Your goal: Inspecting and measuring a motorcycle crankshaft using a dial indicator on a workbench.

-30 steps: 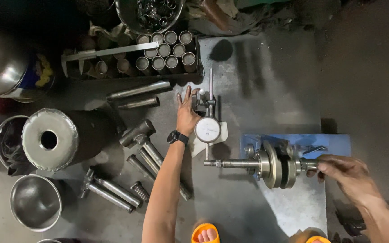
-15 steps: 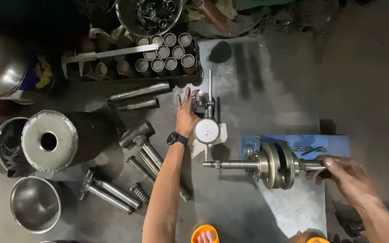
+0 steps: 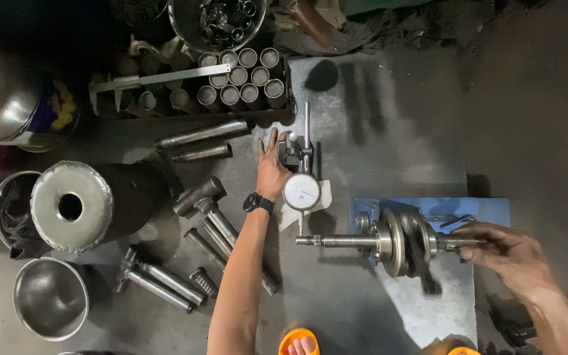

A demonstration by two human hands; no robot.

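The left hand (image 3: 272,169) lies flat, fingers spread, pressing on the base of the dial gauge stand (image 3: 295,152); it grips nothing. The gauge (image 3: 302,191) sits just beside the wrist, its stem pointing down onto the shaft of the crankshaft (image 3: 399,241). The right hand (image 3: 504,248) has its fingers pinched together around the crankshaft's right end. The crankshaft lies on a blue-edged plate (image 3: 488,207) to the right of the gauge, long axis running left to right, its slim threaded end pointing left and its webs standing on edge near the middle. Hammers (image 3: 198,197) and steel rods (image 3: 200,134) lie to the left of the forearm.
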